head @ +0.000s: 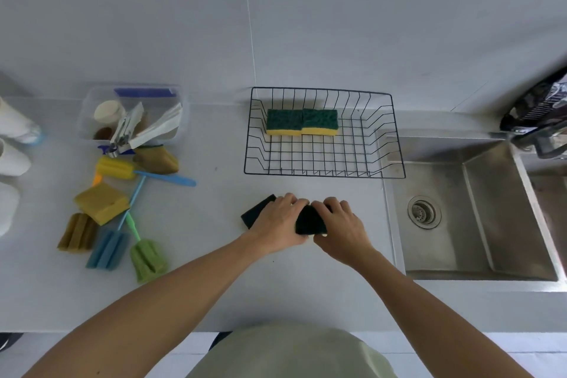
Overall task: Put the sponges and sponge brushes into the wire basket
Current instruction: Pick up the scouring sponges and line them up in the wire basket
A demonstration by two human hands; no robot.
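Nearest, both hands meet at the counter's centre. The left hand [280, 221] curls over a dark green sponge [257, 211] lying flat, which juts out toward 10 o'clock; the right hand [340, 225] grips a second dark sponge [310, 221] between them. At 9 o'clock lie loose sponges [101, 201] and sponge brushes [147, 256]. Farther, at 12 o'clock, the wire basket [323, 173] holds two green-and-yellow sponges [302, 123] side by side.
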